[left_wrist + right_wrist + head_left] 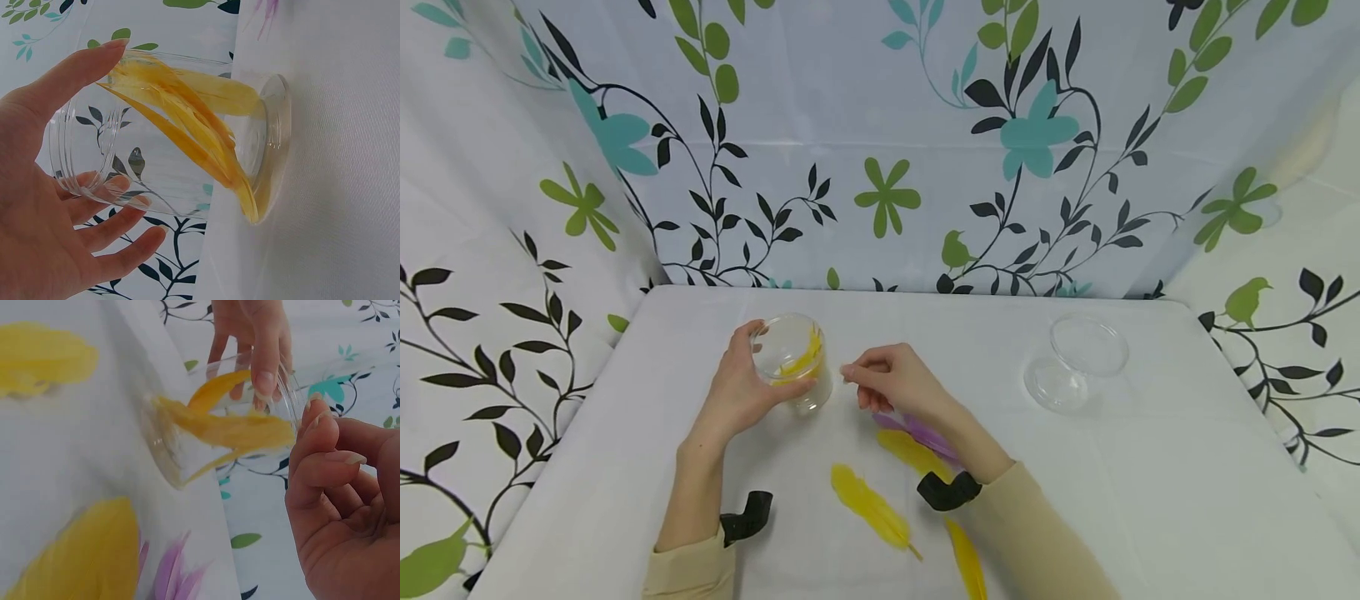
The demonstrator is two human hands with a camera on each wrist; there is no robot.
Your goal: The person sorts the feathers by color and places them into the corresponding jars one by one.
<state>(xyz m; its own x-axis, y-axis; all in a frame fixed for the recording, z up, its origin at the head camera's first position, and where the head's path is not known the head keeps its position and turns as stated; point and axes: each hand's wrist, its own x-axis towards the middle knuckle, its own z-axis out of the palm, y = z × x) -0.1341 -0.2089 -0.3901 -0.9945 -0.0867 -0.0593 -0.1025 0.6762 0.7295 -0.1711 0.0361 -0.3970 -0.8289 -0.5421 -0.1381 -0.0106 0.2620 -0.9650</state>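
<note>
My left hand [741, 375] grips a clear jar [181, 200] near its rim, thumb on one side and fingers spread on the other. Several yellow feathers [194, 119] lie slanted inside the jar, some reaching toward its mouth. Beside the jar's mouth is my right hand [898, 379], its fingers loosely bent and no feather showing between them. In the right wrist view its fingertips [319, 415] are close to the rim. Below the right hand, a purple feather [934, 439] and a yellow feather [910, 452] lie on the table, partly hidden by the right forearm.
Another yellow feather [871, 507] lies between the forearms, and one more yellow feather [966, 560] is by the right sleeve. A second clear jar [1056, 386] stands at the right on the white table [1150, 500]. Patterned cloth [820, 125] hangs behind and at both sides.
</note>
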